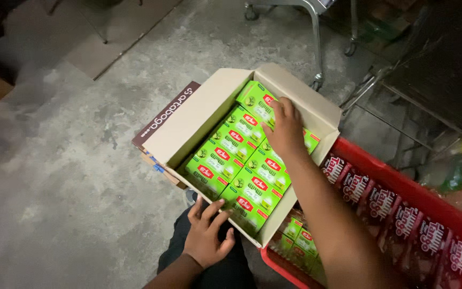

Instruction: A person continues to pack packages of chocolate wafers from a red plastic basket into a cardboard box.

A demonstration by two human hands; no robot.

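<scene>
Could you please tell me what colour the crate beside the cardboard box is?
The crate is red, shown in the head view.

green packets (252, 171), tan carton (199, 115), red crate (434, 206)

Cardboard carton (199, 115): tan, open-topped, flaps folded outward, tilted w/ its near corner lowest. Left flap is dark brown outside w/ white lettering.

Green boxes (241, 160): small, bright green w/ red-white label patches, packed flat inside carton in two tidy rows running from its far corner to its near corner, tops facing up, edges touching. Rows fill approx. all of carton's interior.

One green box at far end of right-hand row, by carton's far wall, is partly covered. Near-corner boxes sit right at carton's lowest edge.
</scene>
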